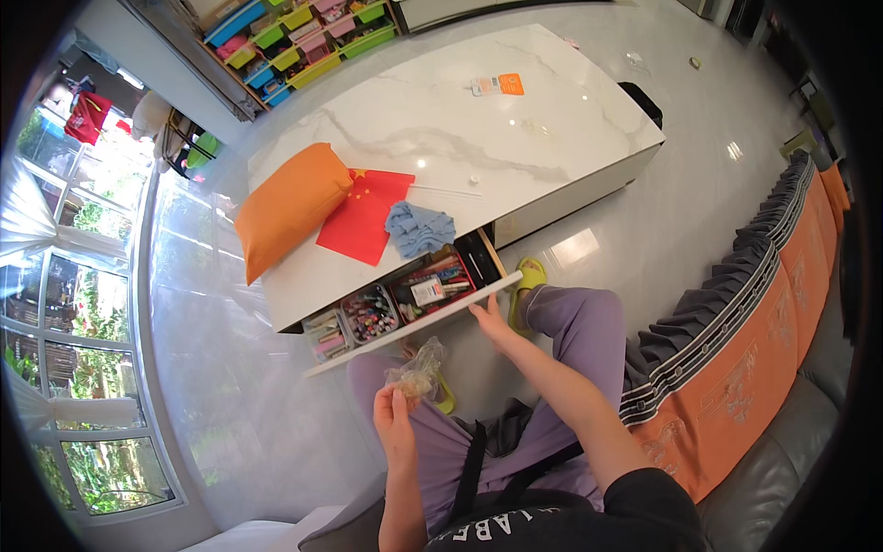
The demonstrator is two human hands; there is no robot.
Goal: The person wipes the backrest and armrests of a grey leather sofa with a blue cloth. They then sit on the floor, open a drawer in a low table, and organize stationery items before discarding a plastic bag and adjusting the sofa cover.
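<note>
My left hand [396, 422] pinches a crumpled clear plastic bag [419, 372] above my left thigh; something pale yellowish shows inside it. A pulled-out drawer of the table lies before me, and my right hand [491, 323] holds its white front panel [421, 323] near the right end. Inside the drawer, a clear bin [370, 314] is packed with pens or markers. To its right, a red-edged tray [463, 269] carries stationery and a white labelled packet [428, 291]. Smaller items fill the left compartment [325, 336], and dark objects [476, 259] lie at the right end.
On the marble-patterned table [428, 110] rest an orange cushion [293, 207], a red flag with yellow stars [365, 221], a blue cloth [419, 229], thin white sticks [448, 190] and an orange-and-white package [498, 85]. An orange-covered sofa [745, 386] stands at right.
</note>
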